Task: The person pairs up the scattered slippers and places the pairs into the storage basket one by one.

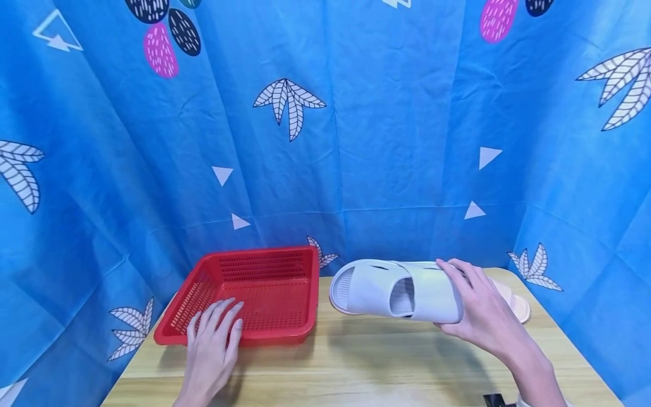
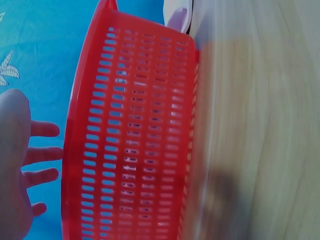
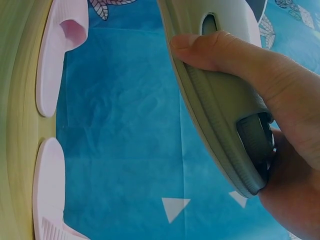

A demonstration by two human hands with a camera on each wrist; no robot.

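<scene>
My right hand (image 1: 478,308) grips a pale grey-white slipper (image 1: 376,288) with wide straps and cutouts, raised above the table with its toe toward the left. In the right wrist view the thumb lies along the edge of the slipper (image 3: 215,105); I cannot tell whether a second one is held with it. My left hand (image 1: 211,345) hovers by the front rim of a red perforated plastic basket (image 1: 312,299), fingers loosely spread, holding nothing. Pink slippers (image 3: 50,175) lie on the table beyond the right hand, which partly hides them in the head view.
The wooden table (image 1: 366,367) carries the basket at the left and the pink slippers at the right. A blue patterned curtain (image 1: 386,141) hangs round the back and both sides. Something small and black (image 1: 493,400) shows beside my right wrist.
</scene>
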